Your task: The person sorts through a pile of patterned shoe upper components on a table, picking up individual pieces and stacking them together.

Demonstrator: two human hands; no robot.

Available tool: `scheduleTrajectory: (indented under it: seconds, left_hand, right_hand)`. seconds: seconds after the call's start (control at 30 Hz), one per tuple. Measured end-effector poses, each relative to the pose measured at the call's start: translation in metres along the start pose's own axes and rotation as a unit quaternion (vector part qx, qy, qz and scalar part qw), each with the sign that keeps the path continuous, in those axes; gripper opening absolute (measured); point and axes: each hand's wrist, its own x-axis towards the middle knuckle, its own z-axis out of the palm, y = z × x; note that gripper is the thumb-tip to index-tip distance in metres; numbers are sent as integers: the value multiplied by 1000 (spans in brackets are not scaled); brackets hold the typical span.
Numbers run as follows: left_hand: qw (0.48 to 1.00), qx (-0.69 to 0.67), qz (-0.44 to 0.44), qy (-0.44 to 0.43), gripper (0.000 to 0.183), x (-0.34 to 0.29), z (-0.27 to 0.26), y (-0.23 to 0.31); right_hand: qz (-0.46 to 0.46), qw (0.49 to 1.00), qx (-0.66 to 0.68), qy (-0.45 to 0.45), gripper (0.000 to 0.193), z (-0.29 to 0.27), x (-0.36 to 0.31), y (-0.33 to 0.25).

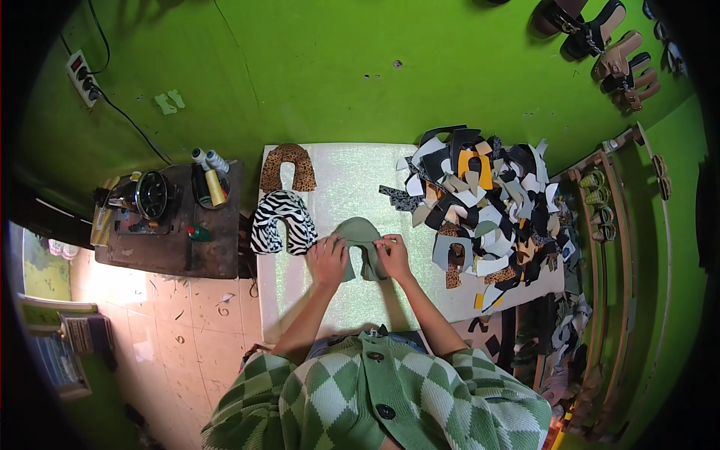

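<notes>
On the pale, shimmering table (300,289) in front of me lies an olive-green U-shaped piece of sheet material (358,227), its curve toward the far side. My left hand (328,261) grips its left edge, fingers bent over the rim. Its right edge is held between the thumb and fingers of my right hand (393,256). More green layers show below the curve, partly hidden by my hands. Just left of my left hand lies a stack of zebra-striped U-shaped pieces (271,216). Beyond that sit leopard-print U-shaped pieces (277,166).
A heap of offcuts (480,195) in several colours covers the table's right side. To the left stands a dark sewing-machine table (202,251) with a black handwheel (152,195) and thread cones (217,161). A wooden rack (611,300) with sandals lines the right wall.
</notes>
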Motion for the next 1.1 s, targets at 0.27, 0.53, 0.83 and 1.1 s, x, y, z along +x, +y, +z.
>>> scheduleTrajectory:
  seconds: [0.27, 0.53, 0.83, 1.1]
  left_hand:
    - [1000, 4, 23, 8, 31, -1, -2, -3]
    - [999, 3, 46, -26, 40, -8, -5, -5]
    - [991, 5, 76, -111, 53, -12, -4, -3]
    - [974, -18, 100, -201, 67, -1, 4, -3]
  right_hand:
    - [-19, 999, -19, -48, 20, -8, 3, -4]
    - [-11, 993, -91, -79, 24, -19, -1, -22]
    - [-151, 964, -211, -65, 44, -14, -5, -43]
    - [-171, 933, -268, -171, 63, 7, -2, -39]
